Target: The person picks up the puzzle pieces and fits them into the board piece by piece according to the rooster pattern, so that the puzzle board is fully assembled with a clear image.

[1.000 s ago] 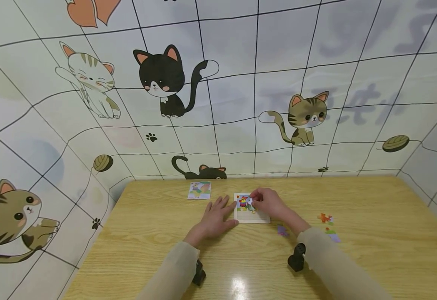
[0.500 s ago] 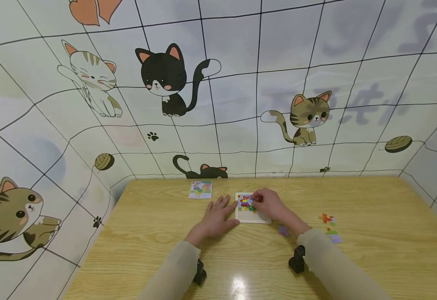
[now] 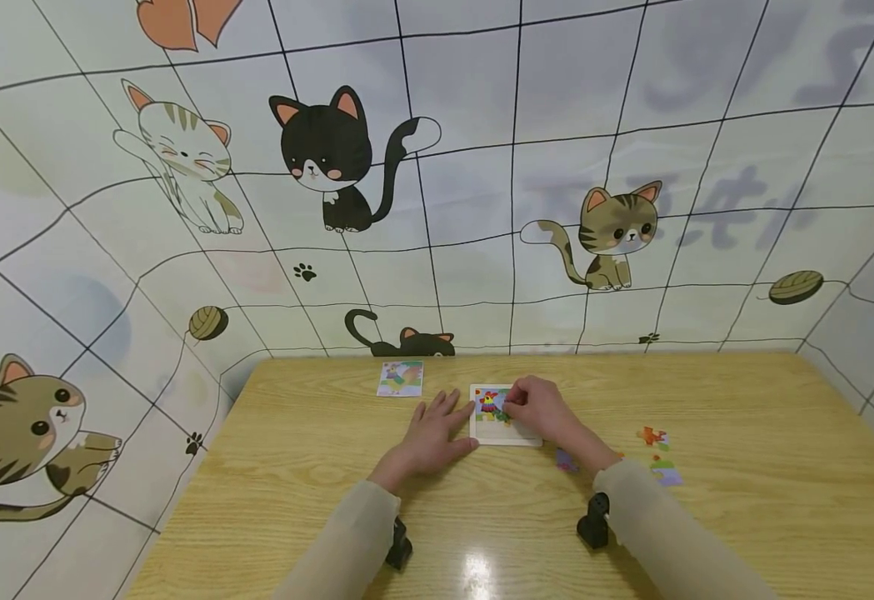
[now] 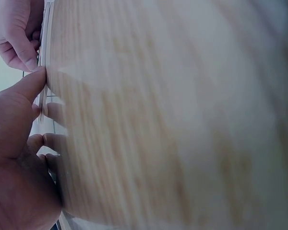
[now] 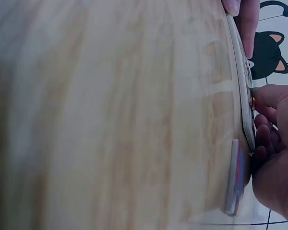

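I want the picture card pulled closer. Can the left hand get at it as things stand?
Probably yes: the left hand rests at the puzzle tray's side, fingers spread, and only bare table shows between that hand and the picture card. It would likely have to leave the tray's edge.

Cat-print wall (image 3: pixel 474 200) in front of us
We've got a black-and-white cat (image 3: pixel 327 146), a brown tabby (image 3: pixel 618 227) to its right, plus a split orange heart (image 3: pixel 165 25) up top.

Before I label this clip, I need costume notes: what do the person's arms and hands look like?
Both sleeves are long and plain beige, each with a small black device showing near its end. The left hand and right hand wear no gloves.
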`<action>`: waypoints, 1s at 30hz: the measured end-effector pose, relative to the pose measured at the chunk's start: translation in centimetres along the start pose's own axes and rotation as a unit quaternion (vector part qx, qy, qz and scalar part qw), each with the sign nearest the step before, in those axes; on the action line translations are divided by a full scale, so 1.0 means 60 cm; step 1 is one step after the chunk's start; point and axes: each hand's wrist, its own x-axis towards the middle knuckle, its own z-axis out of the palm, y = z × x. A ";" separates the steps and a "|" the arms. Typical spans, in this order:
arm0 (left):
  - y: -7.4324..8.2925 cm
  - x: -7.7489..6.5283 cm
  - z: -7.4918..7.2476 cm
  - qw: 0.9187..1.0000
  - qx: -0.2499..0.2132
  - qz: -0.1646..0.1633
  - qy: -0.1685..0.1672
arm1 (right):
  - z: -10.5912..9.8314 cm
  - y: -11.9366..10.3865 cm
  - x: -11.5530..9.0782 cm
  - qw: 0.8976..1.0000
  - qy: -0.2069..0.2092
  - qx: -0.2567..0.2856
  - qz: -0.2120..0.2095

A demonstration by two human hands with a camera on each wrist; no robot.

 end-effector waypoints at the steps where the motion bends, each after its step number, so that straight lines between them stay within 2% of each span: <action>1: 0.000 0.000 0.000 1.000 0.001 -0.001 0.000 | 0.000 0.001 0.000 1.000 0.001 0.000 0.000; 15: -0.013 0.007 0.011 1.000 -0.001 0.005 0.010 | 0.000 0.003 0.003 1.000 -0.001 -0.004 -0.020; 24: -0.002 0.001 -0.001 1.000 0.002 -0.001 -0.004 | -0.003 0.000 -0.003 0.999 -0.015 -0.017 -0.029; 30: -0.002 0.000 0.000 1.000 0.004 -0.001 -0.003 | -0.012 0.002 -0.004 0.998 -0.036 -0.022 -0.050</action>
